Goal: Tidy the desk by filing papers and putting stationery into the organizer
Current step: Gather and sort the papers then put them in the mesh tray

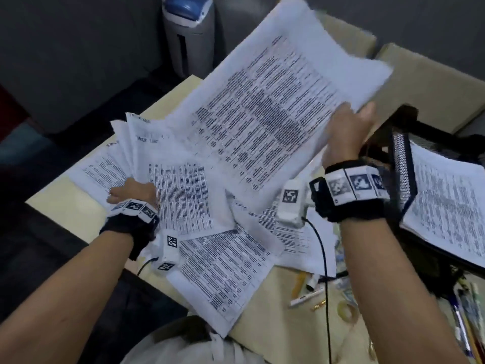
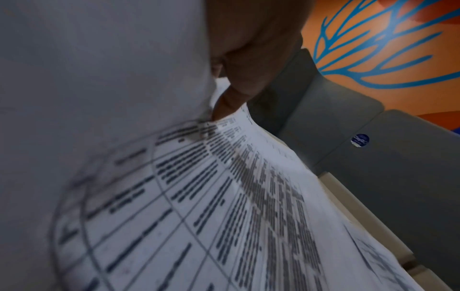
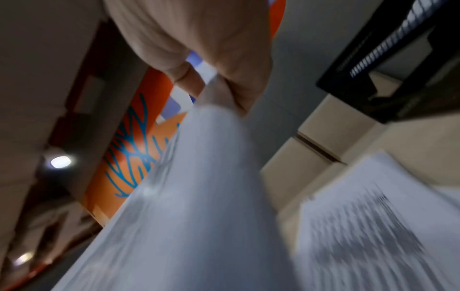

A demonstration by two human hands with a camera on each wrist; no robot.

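My right hand (image 1: 349, 127) grips a stack of printed sheets (image 1: 267, 106) by its right edge and holds it raised and tilted over the desk; in the right wrist view the same stack (image 3: 199, 196) runs blurred away from my fingers (image 3: 219, 49). My left hand (image 1: 131, 191) holds a fanned bundle of printed papers (image 1: 168, 164) at the desk's left side, the fingers (image 2: 231, 98) tucked between the sheets (image 2: 224, 196). More loose sheets (image 1: 223, 269) lie on the beige desk (image 1: 60, 206). A black mesh organizer (image 1: 404, 177) at the right holds filed papers (image 1: 446, 203).
Pens, markers and a tape roll (image 1: 346, 310) lie scattered at the desk's front right, near a black cable (image 1: 324, 258). A grey and blue appliance (image 1: 189, 32) stands on the floor beyond the desk. Beige chair backs (image 1: 433, 82) stand behind the organizer.
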